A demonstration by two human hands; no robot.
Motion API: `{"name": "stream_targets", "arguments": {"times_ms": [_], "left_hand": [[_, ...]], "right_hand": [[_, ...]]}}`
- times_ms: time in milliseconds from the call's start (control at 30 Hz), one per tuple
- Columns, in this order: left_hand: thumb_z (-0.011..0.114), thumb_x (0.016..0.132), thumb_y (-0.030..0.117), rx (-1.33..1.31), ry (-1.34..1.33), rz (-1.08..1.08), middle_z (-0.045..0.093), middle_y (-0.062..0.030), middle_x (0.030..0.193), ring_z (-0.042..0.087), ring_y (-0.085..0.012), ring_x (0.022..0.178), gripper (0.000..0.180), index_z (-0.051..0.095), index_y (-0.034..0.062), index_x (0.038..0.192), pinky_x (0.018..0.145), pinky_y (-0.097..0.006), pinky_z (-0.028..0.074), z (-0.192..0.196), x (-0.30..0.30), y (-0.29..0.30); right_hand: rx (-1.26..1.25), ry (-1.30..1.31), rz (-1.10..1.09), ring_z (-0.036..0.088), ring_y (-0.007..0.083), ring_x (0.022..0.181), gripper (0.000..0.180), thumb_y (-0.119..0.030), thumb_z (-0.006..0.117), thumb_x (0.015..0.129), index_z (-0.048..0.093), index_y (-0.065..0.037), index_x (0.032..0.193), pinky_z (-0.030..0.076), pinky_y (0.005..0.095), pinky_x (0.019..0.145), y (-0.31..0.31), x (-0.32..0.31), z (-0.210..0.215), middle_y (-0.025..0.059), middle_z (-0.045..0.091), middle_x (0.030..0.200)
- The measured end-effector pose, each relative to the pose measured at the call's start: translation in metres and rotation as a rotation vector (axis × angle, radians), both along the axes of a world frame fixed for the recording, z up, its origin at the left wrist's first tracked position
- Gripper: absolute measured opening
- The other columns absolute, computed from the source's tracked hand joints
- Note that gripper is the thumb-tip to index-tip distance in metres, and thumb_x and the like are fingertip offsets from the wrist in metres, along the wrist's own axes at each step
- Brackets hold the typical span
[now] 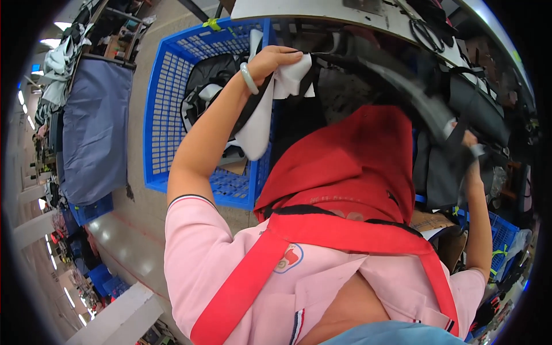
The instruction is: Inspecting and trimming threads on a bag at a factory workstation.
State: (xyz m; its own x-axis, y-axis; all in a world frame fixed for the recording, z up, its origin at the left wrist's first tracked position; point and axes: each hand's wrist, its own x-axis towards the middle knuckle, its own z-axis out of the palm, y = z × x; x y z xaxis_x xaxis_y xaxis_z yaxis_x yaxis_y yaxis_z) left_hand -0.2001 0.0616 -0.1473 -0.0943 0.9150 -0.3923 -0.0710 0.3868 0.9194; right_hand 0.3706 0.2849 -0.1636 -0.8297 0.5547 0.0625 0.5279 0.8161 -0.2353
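My left hand is closed on a black and white fabric piece, the thumb lying over its upper edge. A white end of it hangs below that hand, over the near side of a blue crate. From there a long dark stretch of the fabric runs right across my lap, blurred by motion, toward my right hand. That hand is closed around dark cloth at the far right; its fingers are partly smeared. A red apron covers my lap beneath the stretched fabric.
The blue plastic crate at my left holds black and white fabric pieces. A white tabletop with black-handled scissors lies ahead. Dark bags or cloth hang at the right. Further left stands a cloth-covered rack.
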Motion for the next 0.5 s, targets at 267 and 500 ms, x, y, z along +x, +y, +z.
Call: {"name": "stream_targets", "arguments": {"times_ms": [267,500], "left_hand": [[0.065,0.088,0.009,0.451,0.032,-0.474,0.066,-0.0012,0.097,0.057,-0.0064,0.091,0.026,0.066,-0.0002,0.113,0.082,-0.021,0.046,0.128,0.138,0.009],[0.065,0.088,0.008,0.474,0.073,-0.350,0.068,-0.0041,0.092,0.062,-0.0081,0.082,0.024,0.067,-0.0026,0.109,0.076,-0.021,0.049,0.154,0.122,0.040]], "right_hand": [[-0.414,0.547,0.200,0.058,0.0184,0.105,0.023,-0.015,0.054,0.095,0.062,0.001,0.111,0.045,0.0275,0.090,-0.063,-0.208,0.138,0.0098,0.062,0.116],[-0.821,0.382,0.429,0.046,0.0068,0.069,0.033,-0.028,0.054,0.094,0.061,0.004,0.087,0.040,0.0230,0.065,-0.028,-0.250,0.156,-0.0038,0.051,0.072]]}}
